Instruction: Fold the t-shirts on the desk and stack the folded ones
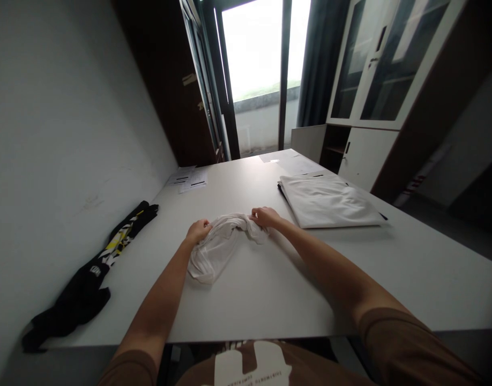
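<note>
A crumpled white cloth (217,249), thin and garment-like, lies bunched on the white table (262,300) in front of me. My left hand (199,230) is closed on its upper left edge. At the upper right end, my right hand (265,216) pinches the same cloth between thumb and fingers. Between the hands the fabric forms a gathered arch, and its looser part hangs down toward the left forearm. The exact kind of garment cannot be made out.
A folded white cloth stack (330,201) with dark layers beneath lies to the right. Black clothing with a yellow-and-white pattern (89,273) lies along the left wall. Papers (192,179) rest at the far left, more sheets (286,161) at the far end. Cabinets (366,150) stand beyond.
</note>
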`<state>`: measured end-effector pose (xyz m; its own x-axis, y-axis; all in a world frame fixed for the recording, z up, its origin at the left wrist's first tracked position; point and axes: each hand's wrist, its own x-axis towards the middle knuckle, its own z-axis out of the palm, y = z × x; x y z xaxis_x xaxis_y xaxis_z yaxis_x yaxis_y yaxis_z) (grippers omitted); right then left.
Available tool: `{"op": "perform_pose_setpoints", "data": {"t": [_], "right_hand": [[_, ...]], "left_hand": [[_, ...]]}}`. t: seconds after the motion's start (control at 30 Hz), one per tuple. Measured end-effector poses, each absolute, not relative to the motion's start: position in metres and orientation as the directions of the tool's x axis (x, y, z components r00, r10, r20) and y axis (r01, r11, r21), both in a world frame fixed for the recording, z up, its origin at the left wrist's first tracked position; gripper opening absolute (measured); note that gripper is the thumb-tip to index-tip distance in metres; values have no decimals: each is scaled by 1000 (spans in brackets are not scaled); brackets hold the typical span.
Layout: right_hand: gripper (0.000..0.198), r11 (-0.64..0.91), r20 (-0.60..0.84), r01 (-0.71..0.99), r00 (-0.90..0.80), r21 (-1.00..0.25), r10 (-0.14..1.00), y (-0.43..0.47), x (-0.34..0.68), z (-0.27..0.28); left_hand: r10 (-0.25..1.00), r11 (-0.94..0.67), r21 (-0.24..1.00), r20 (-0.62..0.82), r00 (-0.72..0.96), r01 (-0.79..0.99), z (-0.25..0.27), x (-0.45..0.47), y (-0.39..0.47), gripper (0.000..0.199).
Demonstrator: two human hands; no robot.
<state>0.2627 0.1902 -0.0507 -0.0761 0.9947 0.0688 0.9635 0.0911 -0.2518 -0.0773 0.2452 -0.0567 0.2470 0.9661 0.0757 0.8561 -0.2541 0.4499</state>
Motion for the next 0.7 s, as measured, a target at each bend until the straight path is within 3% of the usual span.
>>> {"op": "perform_pose_setpoints", "data": {"t": [0.07, 0.2, 0.33, 0.5, 0.6, 0.7], "right_hand": [[28, 112, 78, 962, -95, -250, 992, 190, 262, -49], [15, 102, 253, 935, -14, -338, 967, 195, 269, -47], [13, 144, 343, 781, 95, -607, 935, 202, 277, -48], [11, 211, 340, 473, 205, -855, 918, 208, 276, -49], [15, 266, 404, 461, 232, -847, 885, 204, 277, -42], [24, 314, 481, 598, 139, -738, 865, 196, 279, -28]], "left_hand": [[958, -285, 429, 152, 242, 857, -54, -75, 243, 13], [926, -312, 402, 331, 181, 861, -50, -72, 241, 5], [873, -350, 468, 477, 102, 812, -48, -74, 239, 7], [867, -346, 585, 498, 12, 734, -46, -72, 237, 11], [875, -350, 656, 484, -17, 669, -41, -70, 238, 17], [880, -352, 687, 474, -26, 635, -30, -74, 240, 19]]}}
